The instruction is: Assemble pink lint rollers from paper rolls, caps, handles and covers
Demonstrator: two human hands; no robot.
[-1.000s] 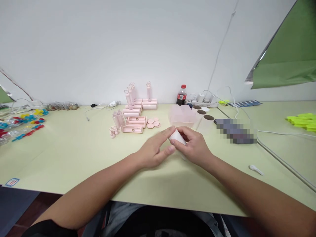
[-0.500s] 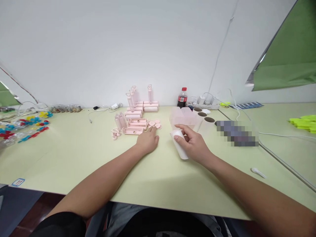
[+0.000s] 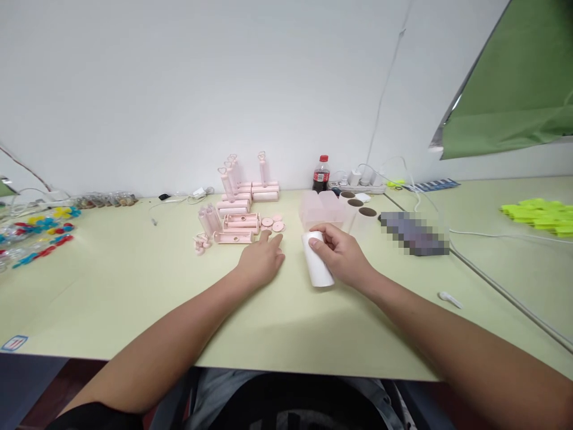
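Note:
My right hand (image 3: 344, 255) is wrapped round a white paper roll (image 3: 320, 266), held tilted just above or on the table; I cannot tell which. My left hand (image 3: 260, 260) holds nothing, its fingers partly spread beside several pink discs (image 3: 273, 224). Just left of those fingertips lie pink open holders (image 3: 233, 237) with a round hole in each. Clear pink tubes (image 3: 209, 219) stand left of the holders, next to small pink pieces (image 3: 202, 243). Behind them are pink cases with white rolls (image 3: 233, 207) and upright pink handles with heart-shaped loops (image 3: 227, 184).
Pale pink translucent boxes (image 3: 322, 209) stand beyond my right hand, with brown-cored rolls (image 3: 367, 212) beside them. Further back are a cola bottle (image 3: 321, 174) and a power strip (image 3: 358, 186). A white cable (image 3: 510, 237) and a blurred-out object (image 3: 416, 233) lie at the right.
The white roll has turned in my right hand, so more of its side shows. My left hand's fingers have drawn back slightly from the pink discs and spread. The view has shifted right.

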